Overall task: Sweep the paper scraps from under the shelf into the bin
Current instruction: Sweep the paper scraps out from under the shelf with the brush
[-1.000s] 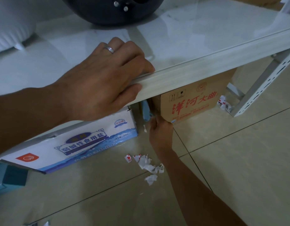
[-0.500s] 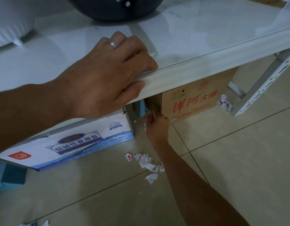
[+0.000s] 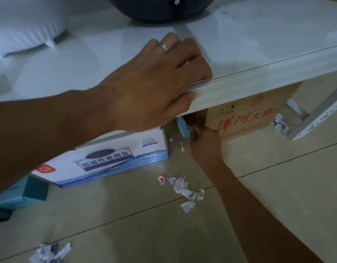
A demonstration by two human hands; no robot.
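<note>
Torn white and red paper scraps (image 3: 184, 190) lie on the tiled floor in front of the shelf (image 3: 258, 80). Small bits (image 3: 181, 146) sit in the gap between two boxes under it. More scraps (image 3: 279, 123) lie by the metal leg, and a crumpled pile (image 3: 50, 253) is at the bottom left. My left hand (image 3: 154, 88) grips the shelf's front edge, fingers on top and thumb on the face. My right hand (image 3: 205, 143) reaches into the gap, its fingers curled on the end of a light-blue tool (image 3: 183, 128). No bin is in view.
Under the shelf stand a white-and-blue box (image 3: 110, 160) on the left and a brown carton (image 3: 245, 118) on the right. A perforated metal leg (image 3: 315, 118) slants at the right. A teal object (image 3: 17, 198) sits at the far left. A dark round object (image 3: 160, 6) rests on the shelf.
My right hand has moved from the brown carton's corner up and left into the gap, onto the light-blue tool. My left hand stays on the shelf edge. The view has shifted slightly.
</note>
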